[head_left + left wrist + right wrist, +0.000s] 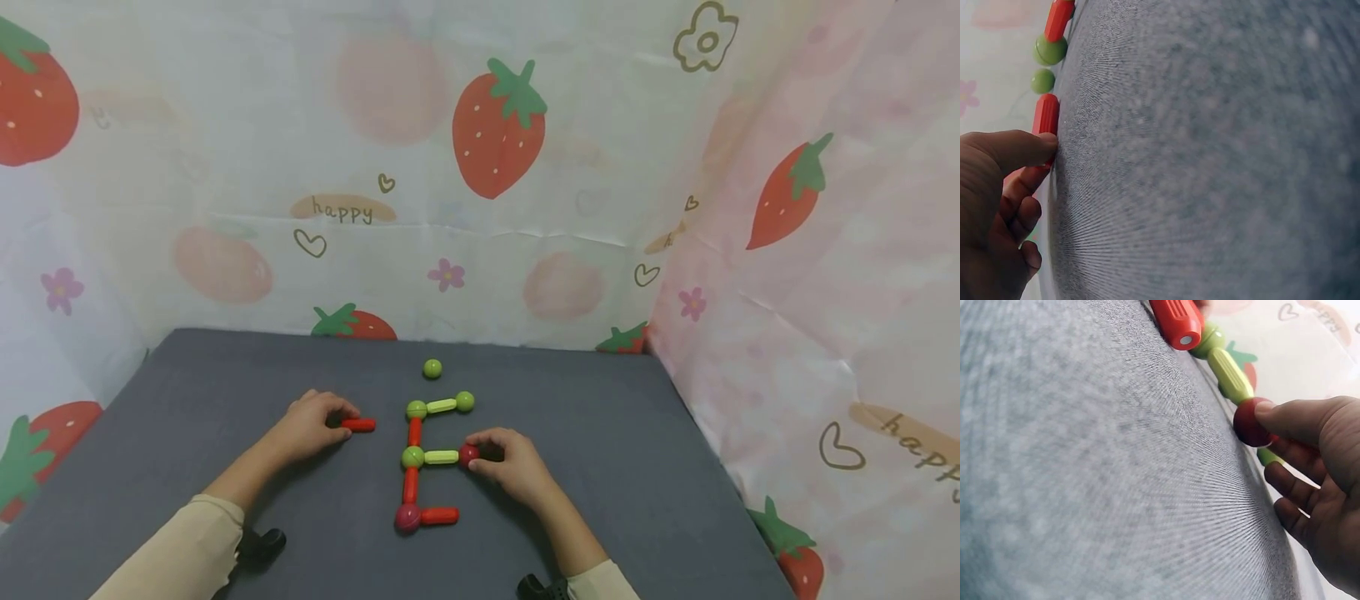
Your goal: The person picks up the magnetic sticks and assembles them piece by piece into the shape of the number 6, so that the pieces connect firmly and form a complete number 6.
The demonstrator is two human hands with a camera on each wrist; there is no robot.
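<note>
On the grey cloth lies a figure of rods and balls. Its left side has red rods (410,486) joined by a green ball (412,457), with another green ball (416,409) at the top and a dark red ball (407,518) at the bottom. Yellow-green rods (441,457) branch right from both green balls. My right hand (517,468) pinches a red ball (1252,422) at the end of the middle branch. Left of the figure, my left hand (311,425) pinches a loose red rod (1046,115) between thumb and fingers, close to the cloth.
A loose green ball (432,368) sits behind the figure. The top branch ends in a green ball (465,402), and a red rod (439,516) sticks out right at the bottom. Strawberry-print cloth (495,267) hangs behind and at both sides of the table (600,400).
</note>
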